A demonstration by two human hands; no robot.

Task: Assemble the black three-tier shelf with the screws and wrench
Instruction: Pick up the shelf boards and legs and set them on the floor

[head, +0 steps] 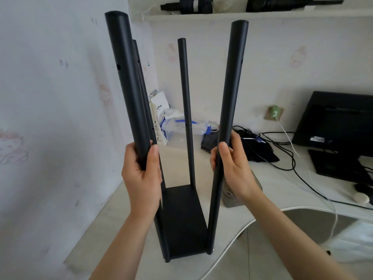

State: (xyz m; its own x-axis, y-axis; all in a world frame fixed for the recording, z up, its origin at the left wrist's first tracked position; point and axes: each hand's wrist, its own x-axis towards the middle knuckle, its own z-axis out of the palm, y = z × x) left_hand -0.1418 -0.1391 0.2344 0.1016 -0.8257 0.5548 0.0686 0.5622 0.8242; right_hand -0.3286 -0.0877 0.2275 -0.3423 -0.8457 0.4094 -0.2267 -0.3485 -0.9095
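Shelf (182, 221): stands on the desk (113, 229), one board fitted, four poles upright. Screws, wrench: not visible. Your left hand (142, 178) grips the near-left pole (129, 85); your right hand (235, 168) grips the near-right pole (232, 87).

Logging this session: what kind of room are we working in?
Probably a home desk corner, perhaps a bedroom or study. A black monitor and tangled cables sit on the white desk, and the wallpaper has faint cartoon prints.
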